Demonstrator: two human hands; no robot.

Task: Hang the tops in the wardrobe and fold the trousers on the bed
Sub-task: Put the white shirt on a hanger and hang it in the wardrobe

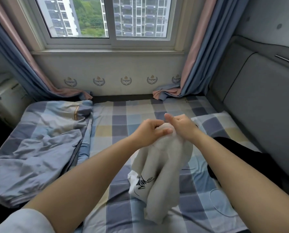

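A white top (164, 167) with an unreadable black scrawled print is gripped by curled left hand (149, 132) and right hand (182, 125) above the checked bed (120, 118).

A white-framed sliding window (109, 22) looks out on tall apartment blocks. Blue and pink curtains (197, 61) hang at both sides, their hems pooled beside the wall. A crumpled blue-grey checked quilt (39, 145) lies left; a grey padded headboard (261, 101) stands right.

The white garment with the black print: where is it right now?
In the head view, the white garment hangs centre frame above the checked bed, gripped at its top by the left hand and right hand.
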